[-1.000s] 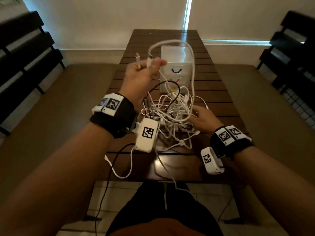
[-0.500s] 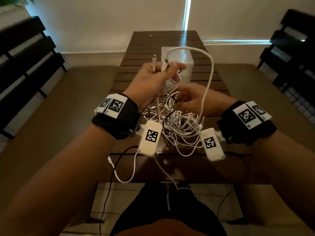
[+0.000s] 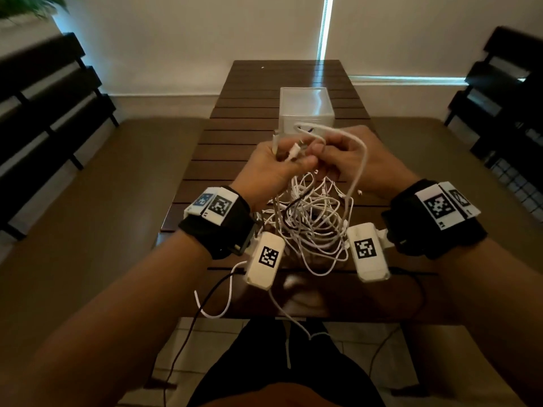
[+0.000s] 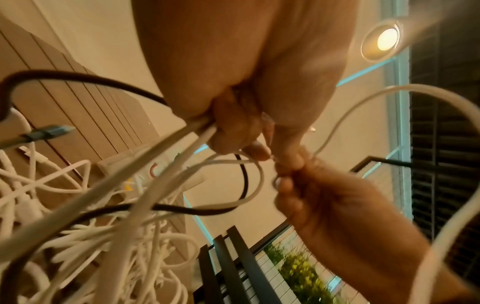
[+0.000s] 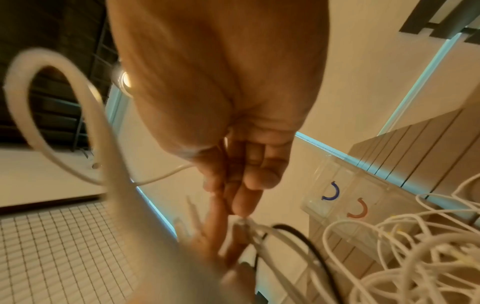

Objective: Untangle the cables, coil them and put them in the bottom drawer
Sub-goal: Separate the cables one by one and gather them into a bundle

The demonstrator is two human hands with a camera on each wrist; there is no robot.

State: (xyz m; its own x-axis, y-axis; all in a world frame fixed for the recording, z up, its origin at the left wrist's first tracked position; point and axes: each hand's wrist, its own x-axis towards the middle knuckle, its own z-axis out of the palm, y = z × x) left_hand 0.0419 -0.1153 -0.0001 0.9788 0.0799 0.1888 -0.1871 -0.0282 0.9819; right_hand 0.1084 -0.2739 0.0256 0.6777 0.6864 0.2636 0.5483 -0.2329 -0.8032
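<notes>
A tangle of white cables (image 3: 311,221) with one black cable (image 3: 296,201) hangs from my hands above the near end of the wooden table (image 3: 235,142). My left hand (image 3: 288,160) grips several cable ends, and their plugs stick up above the fist. My right hand (image 3: 326,151) is right beside it and pinches a white cable (image 3: 363,160) that loops over my right wrist. In the left wrist view the left hand (image 4: 233,135) clamps white strands while the right hand (image 4: 293,170) pinches next to it. The small clear drawer unit (image 3: 305,110) stands just behind my hands, its blue handle (image 5: 331,192) and red handle (image 5: 358,209) showing.
Loose white and black cable ends (image 3: 217,304) hang over the table's near edge toward my lap. Padded benches (image 3: 88,201) flank the table on both sides, and dark slatted backrests (image 3: 44,113) stand behind them. A wall closes the far end.
My right hand has left the pile on the table and risen to meet the left hand. The left hand has come lower and nearer, and the tall white loop has dropped over my right wrist.
</notes>
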